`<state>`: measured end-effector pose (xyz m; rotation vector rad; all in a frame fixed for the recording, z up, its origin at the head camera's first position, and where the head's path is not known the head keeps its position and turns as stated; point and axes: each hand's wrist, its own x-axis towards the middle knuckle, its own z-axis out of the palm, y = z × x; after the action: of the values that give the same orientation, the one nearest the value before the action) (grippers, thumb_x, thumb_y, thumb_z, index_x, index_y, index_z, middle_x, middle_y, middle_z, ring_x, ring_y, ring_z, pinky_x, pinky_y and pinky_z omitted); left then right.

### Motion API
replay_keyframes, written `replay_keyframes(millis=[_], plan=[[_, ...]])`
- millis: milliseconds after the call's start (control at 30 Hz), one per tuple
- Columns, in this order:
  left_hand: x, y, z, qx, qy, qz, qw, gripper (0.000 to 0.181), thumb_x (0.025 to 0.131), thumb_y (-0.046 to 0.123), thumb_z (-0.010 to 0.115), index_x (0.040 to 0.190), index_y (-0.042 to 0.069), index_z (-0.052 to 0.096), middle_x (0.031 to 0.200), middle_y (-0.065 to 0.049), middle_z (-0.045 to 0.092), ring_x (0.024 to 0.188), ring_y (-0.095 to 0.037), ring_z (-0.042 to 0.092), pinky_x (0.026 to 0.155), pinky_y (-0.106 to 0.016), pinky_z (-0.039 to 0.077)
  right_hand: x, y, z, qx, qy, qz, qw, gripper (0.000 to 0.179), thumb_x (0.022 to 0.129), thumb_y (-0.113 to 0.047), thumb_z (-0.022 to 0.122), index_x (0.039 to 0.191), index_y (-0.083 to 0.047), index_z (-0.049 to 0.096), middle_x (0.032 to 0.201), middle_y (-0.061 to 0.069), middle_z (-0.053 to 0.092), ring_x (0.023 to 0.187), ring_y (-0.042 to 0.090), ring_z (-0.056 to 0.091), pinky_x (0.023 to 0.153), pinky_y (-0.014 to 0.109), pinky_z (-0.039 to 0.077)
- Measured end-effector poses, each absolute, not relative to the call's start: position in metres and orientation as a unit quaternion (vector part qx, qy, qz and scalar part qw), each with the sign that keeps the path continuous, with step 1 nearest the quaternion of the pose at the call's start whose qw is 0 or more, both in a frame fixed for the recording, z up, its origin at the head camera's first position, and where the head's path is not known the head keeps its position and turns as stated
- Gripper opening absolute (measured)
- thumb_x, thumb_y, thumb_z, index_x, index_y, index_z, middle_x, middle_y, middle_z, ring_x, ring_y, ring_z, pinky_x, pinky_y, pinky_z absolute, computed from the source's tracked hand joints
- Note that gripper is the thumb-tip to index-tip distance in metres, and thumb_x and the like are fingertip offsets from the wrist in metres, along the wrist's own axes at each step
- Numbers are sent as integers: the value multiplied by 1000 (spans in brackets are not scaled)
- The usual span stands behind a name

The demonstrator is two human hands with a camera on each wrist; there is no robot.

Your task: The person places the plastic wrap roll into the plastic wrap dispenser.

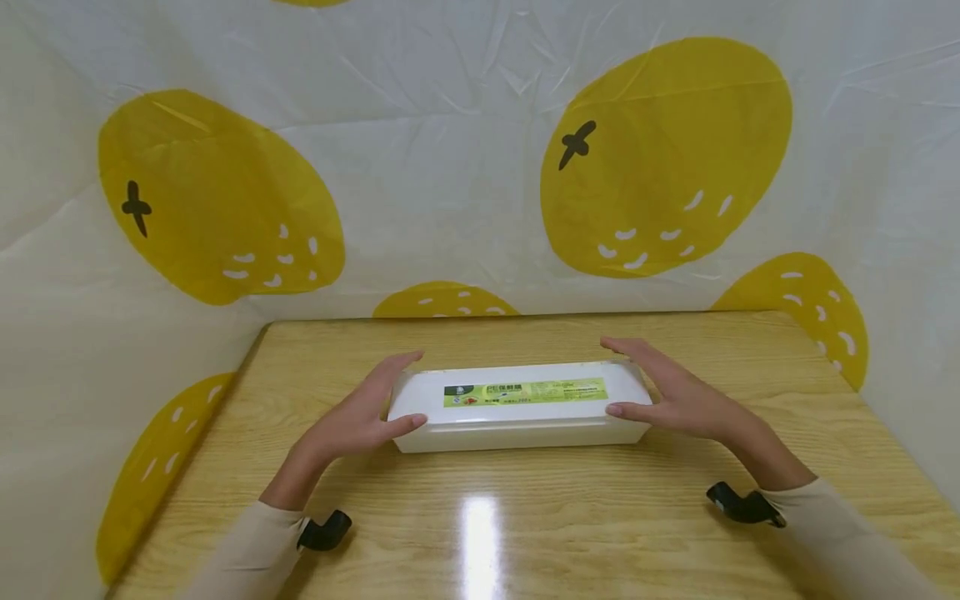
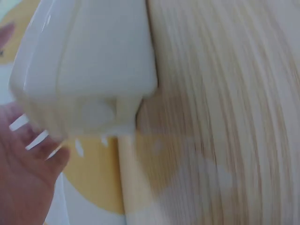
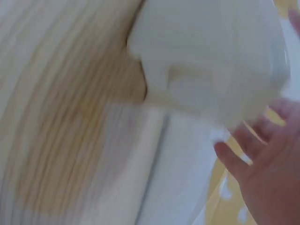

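Observation:
A long white cling film box with a green printed label on its lid lies crosswise on the wooden table. My left hand spans the box's left end, thumb over the front top edge and fingers stretched toward the back. At the right end, my right hand is spread the same way, its index finger extended past the rear edge. Both wrist views show the white end walls of the box beside spread, nearly straight fingers. Whether the fingertips touch the box is hard to tell.
The wood-grain table carries a bright light reflection near its front. A white sheet printed with big yellow fruits hangs behind the table and along its sides. Black camera mounts sit at both sleeved wrists.

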<state>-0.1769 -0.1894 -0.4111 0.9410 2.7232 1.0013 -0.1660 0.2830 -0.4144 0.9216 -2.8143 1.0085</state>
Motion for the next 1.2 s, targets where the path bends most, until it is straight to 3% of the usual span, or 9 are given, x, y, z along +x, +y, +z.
replay_keyframes(millis=[167,267,533,767,900,1000,1200], plan=[[-181,-167,-415,333,909,248,-25,80,97,58,58,161,24,25,163,-1,30,150,-25,28,116,-56,33,-165,254,-416,315,-918,222,90,72,95,-43,69,154,-13,42,154,9,46,141,33,42,111,59,35],[-182,-161,-416,335,914,224,-39,78,98,61,55,161,25,26,161,-1,34,148,-25,32,114,-56,36,-165,245,-421,323,-922,182,109,63,100,-44,62,152,-12,46,152,9,49,139,34,45,110,60,36],[-180,-159,-416,315,927,204,-20,73,98,65,50,155,19,41,149,-5,50,140,-27,43,111,-54,40,-164,237,-419,301,-934,170,86,60,102,-48,55,151,-14,47,149,10,53,136,36,48,110,62,36],[-178,-150,-412,321,932,153,-67,71,100,61,49,153,14,44,147,-6,53,137,-27,46,114,-50,37,-162,229,-415,304,-939,130,93,64,102,-54,52,151,-15,47,148,6,53,135,34,49,111,60,35],[-177,-137,-410,331,932,116,-96,69,102,60,44,152,13,45,147,-11,51,137,-32,47,115,-59,32,-161,219,-416,316,-936,108,107,68,102,-58,50,153,-15,44,149,5,52,135,32,48,113,57,33],[-178,-131,-412,328,934,98,-102,69,103,62,40,153,14,45,149,-12,49,137,-34,47,114,-64,31,-161,214,-417,316,-936,103,113,68,102,-59,49,154,-15,44,148,5,52,135,32,49,112,56,35],[-182,-129,-415,323,937,84,-103,69,103,64,38,153,17,45,150,-9,48,136,-31,48,113,-60,34,-162,214,-417,309,-940,105,102,70,102,-61,46,155,-16,42,148,5,52,136,32,48,111,57,36]])
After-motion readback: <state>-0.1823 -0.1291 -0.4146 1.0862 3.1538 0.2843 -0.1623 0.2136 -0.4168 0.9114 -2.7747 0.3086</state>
